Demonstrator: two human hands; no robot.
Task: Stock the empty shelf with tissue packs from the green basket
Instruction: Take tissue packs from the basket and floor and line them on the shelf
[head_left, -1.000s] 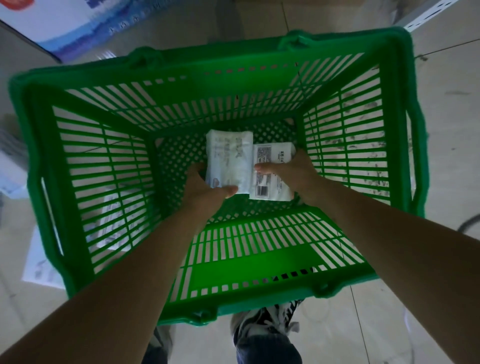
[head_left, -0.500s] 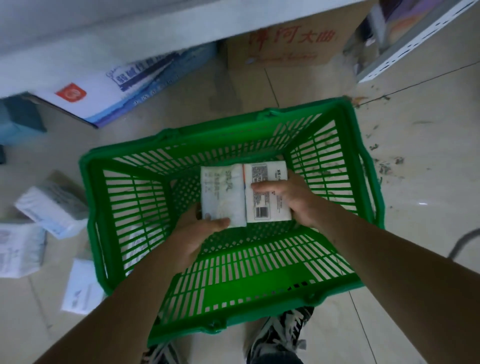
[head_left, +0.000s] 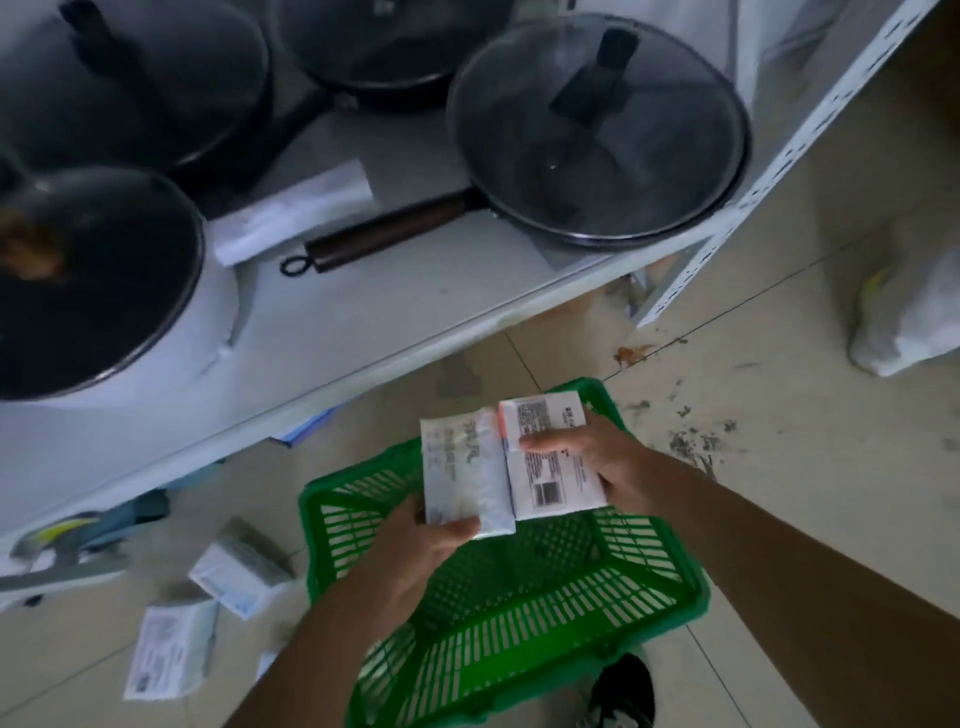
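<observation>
Two white tissue packs are held side by side above the green basket (head_left: 519, 623) on the floor. My left hand (head_left: 415, 545) grips the left tissue pack (head_left: 460, 467) from below, thumb across its lower edge. My right hand (head_left: 597, 462) holds the right tissue pack (head_left: 550, 467), whose barcode label faces up, with the thumb on top. The basket below looks empty inside. A white shelf (head_left: 337, 322) sits just beyond and above the packs.
Several dark pans with glass lids stand on the shelf; one long pan handle (head_left: 384, 236) points toward its front edge. A white upright post (head_left: 769, 176) marks the shelf's right end. Loose tissue packs (head_left: 239, 571) lie on the floor left of the basket. My shoe (head_left: 623, 691) is behind it.
Both hands have lifted the two packs up out of the basket. The view has risen from the basket to the shelf with the pans.
</observation>
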